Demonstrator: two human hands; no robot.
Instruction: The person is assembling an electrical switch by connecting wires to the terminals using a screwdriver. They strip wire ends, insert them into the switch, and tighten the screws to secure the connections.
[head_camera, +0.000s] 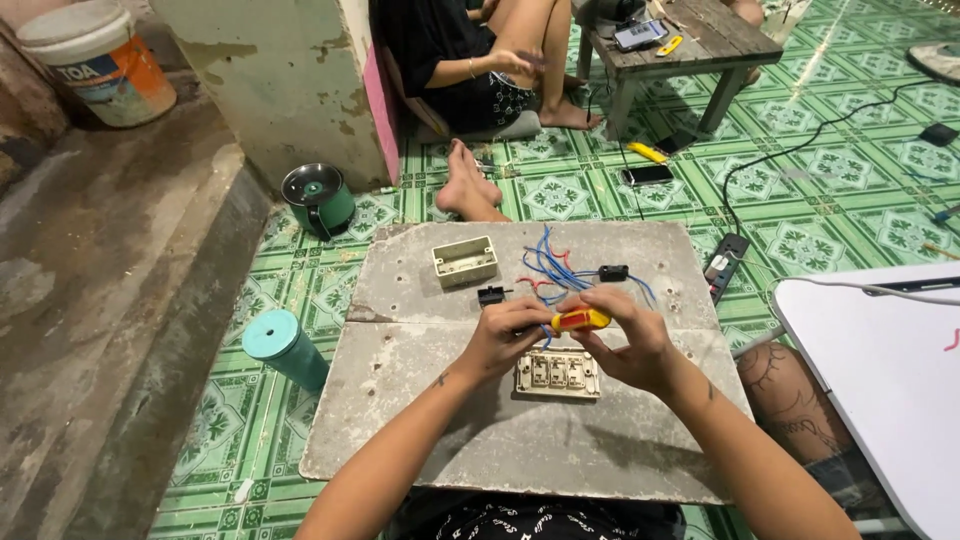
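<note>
Yellow-and-red tool (582, 320), small and smooth plastic, sits pinched between both hands above the rough grey bench (420, 420). Left hand (505, 335) curls its grip on one end; right hand (630, 340) closes on the other. Just below lies a cream rectangular switch plate (557, 374); beyond, blue wires (550, 268).

I hold a small yellow and red tool (580, 320) sideways between my fingers, above the grey board. Blue and red wires (548, 268) curl in a loose bunch just behind it, and some run to the tool. A cream switch plate (557, 374) lies flat right under it.
</note>
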